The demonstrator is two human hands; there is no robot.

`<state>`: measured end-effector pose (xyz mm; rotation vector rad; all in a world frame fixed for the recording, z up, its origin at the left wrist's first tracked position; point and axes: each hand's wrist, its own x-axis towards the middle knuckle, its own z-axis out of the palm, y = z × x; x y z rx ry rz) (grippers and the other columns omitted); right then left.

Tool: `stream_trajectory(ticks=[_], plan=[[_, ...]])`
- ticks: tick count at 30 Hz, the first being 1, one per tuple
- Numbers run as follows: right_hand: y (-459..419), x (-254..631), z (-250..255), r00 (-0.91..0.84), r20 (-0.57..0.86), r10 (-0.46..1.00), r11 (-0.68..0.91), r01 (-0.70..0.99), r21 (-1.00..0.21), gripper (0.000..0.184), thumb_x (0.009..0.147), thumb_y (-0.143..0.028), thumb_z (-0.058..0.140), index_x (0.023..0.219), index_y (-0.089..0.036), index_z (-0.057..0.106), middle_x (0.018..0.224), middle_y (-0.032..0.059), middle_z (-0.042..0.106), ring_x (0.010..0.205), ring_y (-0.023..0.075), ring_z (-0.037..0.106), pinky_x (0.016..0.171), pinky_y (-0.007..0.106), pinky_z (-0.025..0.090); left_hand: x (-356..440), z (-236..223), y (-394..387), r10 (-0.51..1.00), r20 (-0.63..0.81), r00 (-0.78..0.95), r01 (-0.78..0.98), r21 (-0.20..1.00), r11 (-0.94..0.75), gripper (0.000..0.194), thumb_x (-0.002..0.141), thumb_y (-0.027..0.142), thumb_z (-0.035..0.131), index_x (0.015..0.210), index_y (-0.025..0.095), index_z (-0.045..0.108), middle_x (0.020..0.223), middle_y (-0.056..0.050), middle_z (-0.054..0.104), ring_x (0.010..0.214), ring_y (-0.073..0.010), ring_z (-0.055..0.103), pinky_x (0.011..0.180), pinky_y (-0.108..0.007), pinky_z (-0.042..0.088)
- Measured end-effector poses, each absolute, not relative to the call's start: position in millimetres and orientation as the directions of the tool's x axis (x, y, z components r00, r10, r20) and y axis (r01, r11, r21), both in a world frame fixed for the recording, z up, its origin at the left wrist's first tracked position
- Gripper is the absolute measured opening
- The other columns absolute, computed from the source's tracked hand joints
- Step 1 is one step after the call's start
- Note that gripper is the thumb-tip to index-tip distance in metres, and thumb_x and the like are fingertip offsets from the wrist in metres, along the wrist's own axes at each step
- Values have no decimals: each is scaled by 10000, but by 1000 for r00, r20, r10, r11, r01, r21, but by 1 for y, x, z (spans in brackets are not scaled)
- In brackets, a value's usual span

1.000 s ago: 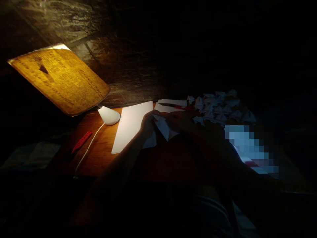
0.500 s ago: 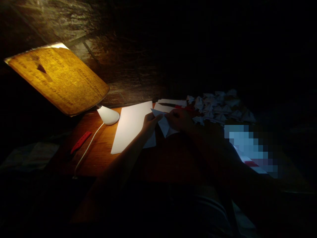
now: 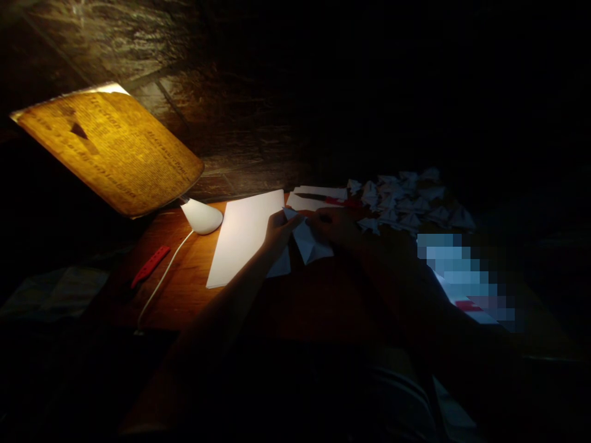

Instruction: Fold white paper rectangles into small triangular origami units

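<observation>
A folded piece of white paper [image 3: 307, 241] is pinched between my two hands above the middle of the table. My left hand [image 3: 278, 229] is closed on its left side, with the thumb lying across the top. On the upper right, my right hand [image 3: 331, 223] grips the same paper; shadow hides most of its fingers. Under and beyond my left hand lies a stack of white sheets [image 3: 244, 234]. Just past my right hand are more white sheets [image 3: 318, 192] with a dark-bladed, red-handled knife [image 3: 310, 197] on top.
A lit lamp with a printed yellow shade [image 3: 115, 151] and white base [image 3: 202, 216] stands at left, its cord [image 3: 161, 280] running forward. A red utility knife [image 3: 151, 266] lies nearby. Several small folded papers [image 3: 409, 200] cover the back right. A bright, pixelated patch [image 3: 457, 264] sits at right.
The folded paper has tilted, its lower point now hanging a little further down and its top corner lower. Both hands stay on it, shifted only slightly.
</observation>
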<state>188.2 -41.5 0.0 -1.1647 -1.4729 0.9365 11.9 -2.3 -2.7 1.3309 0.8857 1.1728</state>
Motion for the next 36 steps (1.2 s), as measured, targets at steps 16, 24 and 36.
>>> stream_trajectory(ticks=[16, 24, 36], plan=[[-44, 187, 7, -52, 173, 984, 179, 162, -970, 391, 810, -537, 746, 659, -213, 589, 686, 19, 640, 655, 159, 549, 627, 308, 433, 14, 1, -5, 979, 163, 124, -252, 959, -128, 516, 744, 495, 900, 615, 195, 502, 540, 69, 418, 448, -60, 391, 428, -209, 300], [-43, 187, 6, -29, 187, 982, 189, 194, -963, 390, 830, -543, 715, 663, -217, 580, 676, 10, 627, 672, 166, 550, 651, 308, 430, 11, 3, -3, 987, 160, 7, -233, 960, -154, 610, 836, 642, 803, 565, 201, 480, 489, 64, 401, 422, -71, 401, 422, -226, 312], [-35, 187, -3, 45, 172, 984, 167, 92, -982, 358, 836, -526, 681, 683, -214, 595, 679, 9, 607, 660, 158, 517, 608, 289, 404, 8, 12, -4, 968, 51, 246, -305, 952, 27, 419, 898, 592, 690, 1048, 209, 768, 774, -41, 712, 642, -170, 668, 566, -282, 503]])
